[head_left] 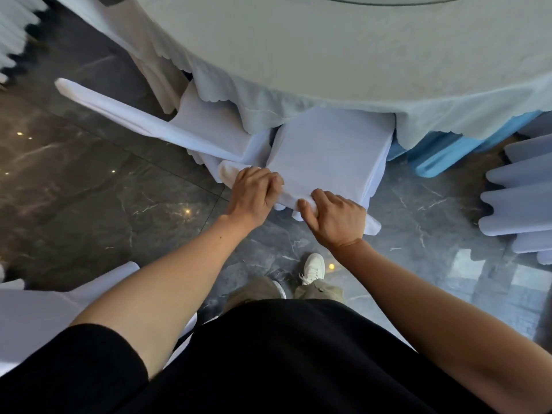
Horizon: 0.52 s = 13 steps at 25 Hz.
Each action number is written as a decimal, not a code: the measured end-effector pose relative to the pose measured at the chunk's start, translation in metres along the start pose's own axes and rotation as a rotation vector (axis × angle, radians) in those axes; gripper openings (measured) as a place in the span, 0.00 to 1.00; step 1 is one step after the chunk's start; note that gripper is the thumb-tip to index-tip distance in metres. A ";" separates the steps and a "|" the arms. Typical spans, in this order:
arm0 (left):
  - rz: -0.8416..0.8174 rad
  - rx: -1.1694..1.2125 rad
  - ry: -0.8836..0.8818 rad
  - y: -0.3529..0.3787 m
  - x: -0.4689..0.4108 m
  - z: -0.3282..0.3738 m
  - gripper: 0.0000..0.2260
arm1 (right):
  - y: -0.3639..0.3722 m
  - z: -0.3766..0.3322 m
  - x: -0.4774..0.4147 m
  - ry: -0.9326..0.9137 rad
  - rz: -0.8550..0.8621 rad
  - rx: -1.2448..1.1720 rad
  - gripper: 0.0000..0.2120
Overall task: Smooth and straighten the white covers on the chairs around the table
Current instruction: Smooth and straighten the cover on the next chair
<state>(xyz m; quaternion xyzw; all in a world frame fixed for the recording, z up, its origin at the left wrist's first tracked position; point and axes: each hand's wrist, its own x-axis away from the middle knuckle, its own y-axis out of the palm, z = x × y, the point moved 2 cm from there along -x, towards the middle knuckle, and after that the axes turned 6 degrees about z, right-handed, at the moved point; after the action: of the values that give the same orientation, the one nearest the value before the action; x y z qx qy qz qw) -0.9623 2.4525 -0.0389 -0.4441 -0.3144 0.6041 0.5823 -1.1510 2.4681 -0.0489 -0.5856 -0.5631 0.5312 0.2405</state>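
A chair in a white cover (331, 153) stands pushed under the round table, its seat facing away from me. Both my hands are on the top edge of its backrest. My left hand (255, 192) grips the left part of that edge with curled fingers. My right hand (334, 216) grips the right part, thumb and fingers bunching the white fabric. A second white-covered chair (134, 121) stands just to the left, its backrest slanting toward the upper left.
The round table (343, 55) carries a pale cloth with a scalloped hem over a blue skirt (442, 153). More white-covered chairs stand at the right edge (519, 201) and lower left (38, 318). The floor is dark glossy marble (89, 204). My feet are behind the chair.
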 end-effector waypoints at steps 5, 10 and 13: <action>-0.025 -0.043 -0.084 -0.013 -0.021 -0.017 0.24 | 0.015 -0.019 -0.022 0.010 -0.043 -0.062 0.21; -0.042 -0.059 -0.078 -0.019 -0.030 -0.025 0.22 | 0.022 -0.028 -0.030 -0.004 -0.035 -0.066 0.20; -0.017 -0.083 -0.042 -0.019 -0.024 -0.021 0.19 | 0.020 -0.027 -0.027 -0.025 -0.021 -0.069 0.23</action>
<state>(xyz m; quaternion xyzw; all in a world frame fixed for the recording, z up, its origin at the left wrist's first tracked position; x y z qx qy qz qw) -0.9372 2.4280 -0.0258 -0.4525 -0.3550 0.5948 0.5616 -1.1136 2.4472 -0.0489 -0.5808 -0.5901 0.5164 0.2186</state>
